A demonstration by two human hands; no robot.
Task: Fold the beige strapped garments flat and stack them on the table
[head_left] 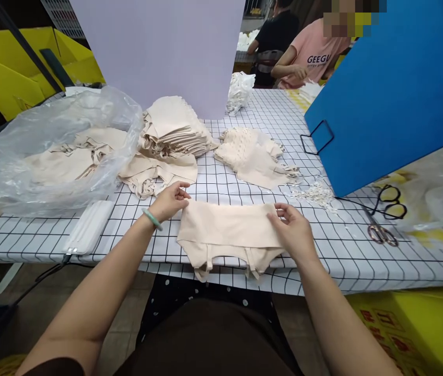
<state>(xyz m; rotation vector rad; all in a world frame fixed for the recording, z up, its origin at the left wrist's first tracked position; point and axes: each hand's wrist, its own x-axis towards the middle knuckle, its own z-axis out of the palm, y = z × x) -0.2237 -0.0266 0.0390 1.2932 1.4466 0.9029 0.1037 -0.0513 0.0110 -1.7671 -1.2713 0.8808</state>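
Lying flat at the near edge of the bench [342, 245], a beige garment [225, 230] hangs a little over the side with its lower straps. The left hand [170, 201] pinches its upper left corner, and the grip is closed on the fabric. The right hand [294, 230] rests on its right part, with the fingers [280, 211] curled over the top edge and grasping it. Behind the garment stands a folded stack [174, 128] of the same beige pieces, with a clear plastic bag [49, 136] of more pieces to the left. A pair of scissors [382, 232] lies well apart on the right, below a blue board [394, 89]. A person in a pink shirt [311, 52] sits at the far end.
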